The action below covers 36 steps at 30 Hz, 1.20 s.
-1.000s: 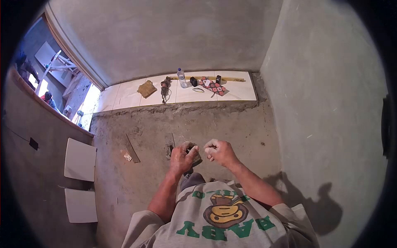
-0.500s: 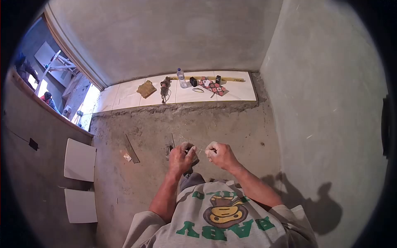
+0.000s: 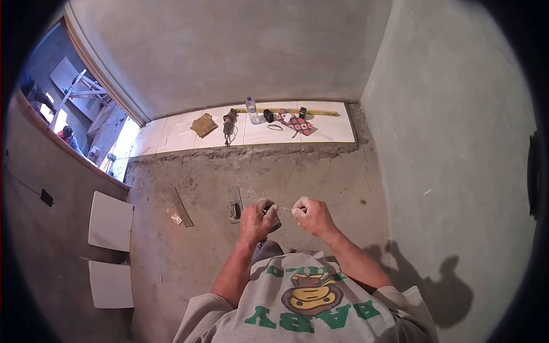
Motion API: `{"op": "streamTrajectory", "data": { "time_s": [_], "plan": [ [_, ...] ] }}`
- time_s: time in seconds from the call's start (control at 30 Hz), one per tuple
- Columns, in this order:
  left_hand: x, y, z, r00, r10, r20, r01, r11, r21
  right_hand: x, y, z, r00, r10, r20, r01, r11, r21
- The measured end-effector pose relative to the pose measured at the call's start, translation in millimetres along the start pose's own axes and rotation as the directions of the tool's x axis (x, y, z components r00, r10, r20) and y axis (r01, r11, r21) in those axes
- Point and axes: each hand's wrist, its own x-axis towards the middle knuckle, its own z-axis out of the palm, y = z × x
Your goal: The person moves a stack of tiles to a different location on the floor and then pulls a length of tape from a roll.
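Between my two hands runs a thin, pale string [image 3: 286, 208], pulled fairly straight. My left hand [image 3: 258, 220] is closed, pinching one end of it between thumb and fingers. The other end is pinched in my right hand [image 3: 311, 216], whose fingers are curled in. What else the palms may hold is hidden. Just left of my left hand a plastering trowel [image 3: 235, 206] with a dark handle lies on the floor. A narrow flat strip [image 3: 183, 207] lies farther left, with a small crumpled wrapper [image 3: 176, 218] beside it.
Along the back wall, a row of white tiles [image 3: 217, 137] carries a bottle [image 3: 252, 111], a power tool [image 3: 230, 123], a sponge-like block [image 3: 203, 125], a patterned cloth [image 3: 295, 122] and a yellow level [image 3: 326, 112]. Two white tiles [image 3: 111, 222] lean at left. People are beyond the opening.
Both hands have shifted slightly right, and the gap between them has widened a little, with more string showing. The trowel on the floor is now less covered by my left hand.
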Motion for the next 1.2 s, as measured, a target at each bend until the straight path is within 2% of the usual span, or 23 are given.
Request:
{"op": "streamTrajectory", "data": {
  "time_s": [0.1,0.17,0.27,0.33,0.4,0.47,0.53,0.6,0.63,0.7,0.73,0.8,0.93,1.0,1.13,1.2],
  "plan": [
    [2,-6,5,0.998,0.003,-0.058,-0.001,0.999,0.037,0,0,-2,1.000,0.008,-0.022,-0.007,0.999,0.038],
    [4,-8,-2,0.994,-0.095,-0.059,0.087,0.988,-0.131,2,-9,-7,0.994,0.093,0.062,-0.105,0.968,0.230],
    [9,-4,-16,0.989,-0.146,-0.004,0.144,0.979,-0.142,4,-12,-5,0.987,0.126,0.099,-0.152,0.934,0.323],
    [8,2,-17,0.979,-0.204,0.014,0.202,0.959,-0.200,5,-17,0,0.989,0.127,0.071,-0.141,0.956,0.256],
    [8,2,-10,0.973,-0.218,-0.070,0.197,0.954,-0.228,4,-18,4,0.990,0.135,0.035,-0.140,0.972,0.191],
    [6,7,-7,0.975,-0.213,-0.057,0.197,0.957,-0.213,4,-17,8,1.000,0.024,0.002,-0.024,0.999,0.036],
    [4,8,-5,0.976,-0.211,-0.046,0.198,0.960,-0.196,5,-19,9,1.000,0.012,0.014,-0.013,1.000,0.028],
    [3,8,-3,0.990,-0.124,-0.072,0.110,0.980,-0.168,6,-18,9,0.999,0.015,0.038,-0.017,0.998,0.061],
    [3,8,-3,0.990,-0.125,-0.070,0.112,0.980,-0.168,7,-19,8,0.999,0.017,0.039,-0.019,0.998,0.061],
    [3,12,-5,0.996,-0.080,-0.039,0.075,0.991,-0.114,8,-21,6,0.982,0.120,0.148,-0.150,0.966,0.212],
    [3,14,-6,0.996,-0.081,-0.038,0.076,0.990,-0.115,8,-20,7,0.981,0.122,0.149,-0.152,0.966,0.211],
    [2,19,-8,0.995,-0.086,0.055,0.095,0.981,-0.171,9,-17,7,0.980,0.132,0.149,-0.178,0.918,0.355],
    [3,19,-5,0.992,-0.089,0.088,0.101,0.985,-0.138,9,-20,3,0.979,0.154,0.136,-0.192,0.920,0.341],
    [3,21,-7,0.988,-0.096,0.122,0.112,0.985,-0.133,9,-22,0,0.968,0.189,0.167,-0.244,0.873,0.422],
    [3,15,0,0.989,-0.080,0.122,0.094,0.989,-0.114,11,-25,-4,0.948,0.241,0.207,-0.313,0.820,0.479],
    [2,13,5,0.996,-0.057,0.062,0.066,0.984,-0.166,11,-23,-3,0.950,0.230,0.212,-0.309,0.799,0.516]
  ]
}}
